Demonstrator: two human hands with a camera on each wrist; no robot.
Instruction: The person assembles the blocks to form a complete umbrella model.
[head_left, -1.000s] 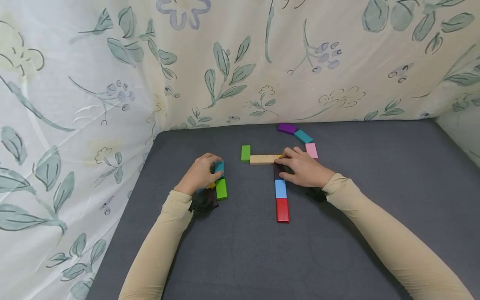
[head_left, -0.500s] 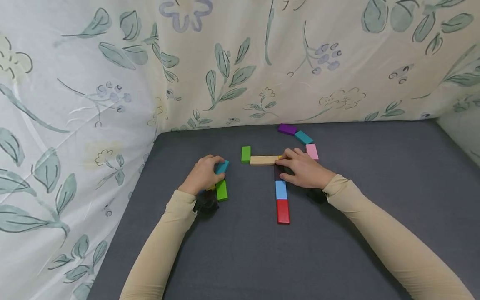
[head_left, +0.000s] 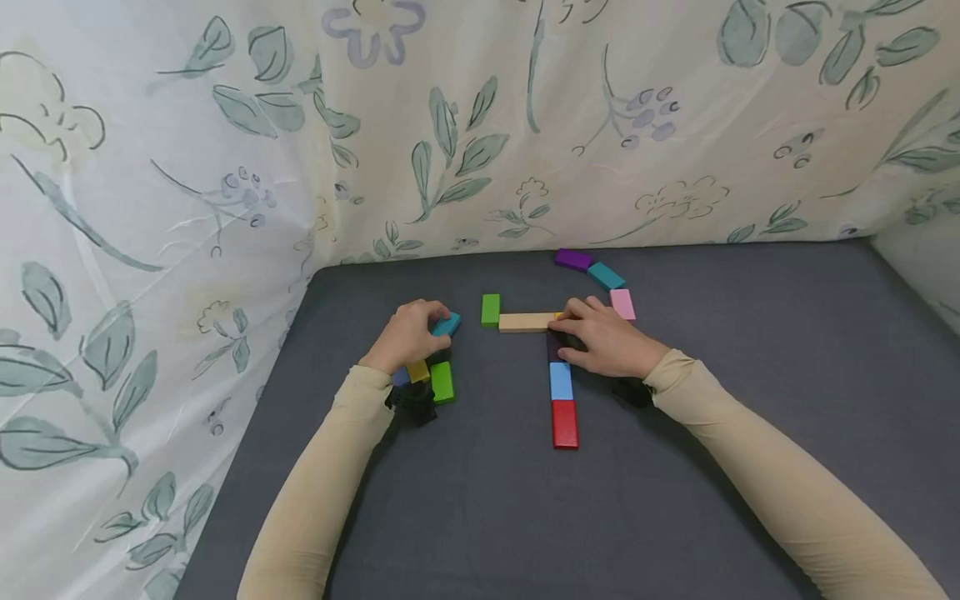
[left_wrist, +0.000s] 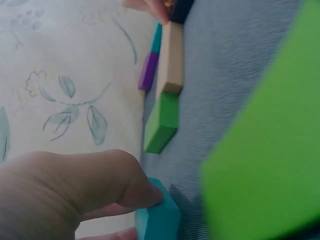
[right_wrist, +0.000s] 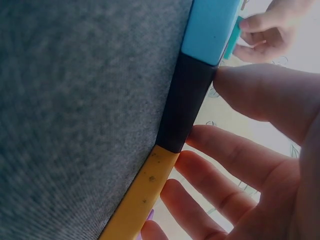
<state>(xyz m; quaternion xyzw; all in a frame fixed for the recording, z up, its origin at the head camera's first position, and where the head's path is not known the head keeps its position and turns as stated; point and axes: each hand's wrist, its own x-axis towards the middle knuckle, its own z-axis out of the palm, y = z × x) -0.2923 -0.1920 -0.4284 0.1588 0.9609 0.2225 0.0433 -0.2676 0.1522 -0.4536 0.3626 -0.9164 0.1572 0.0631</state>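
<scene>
My left hand (head_left: 408,335) pinches a teal block (head_left: 447,324) between thumb and fingers, just beyond a small group of blocks. In the left wrist view the teal block (left_wrist: 165,217) is near the table surface; whether it touches cannot be told. My right hand (head_left: 611,335) rests thumb and fingertips along a row, touching a black block (right_wrist: 185,100) and a yellow block (right_wrist: 142,187). Its fingers are loosely bent and spread, all on one side of the row. In the head view that hand hides most of the yellow and black blocks.
Beside the left hand lie a green block (head_left: 442,382), a yellow block (head_left: 417,372) and a partly hidden blue block (head_left: 401,377). The arrangement includes a green block (head_left: 491,310), tan block (head_left: 524,322), light blue block (head_left: 561,381), red block (head_left: 565,425), pink block (head_left: 622,304), teal block (head_left: 606,275) and purple block (head_left: 573,259).
My left hand has lifted or slid the teal block slightly right and away from the green block, turning it aslant. The yellow and blue blocks show more now. The right hand stays put.
</scene>
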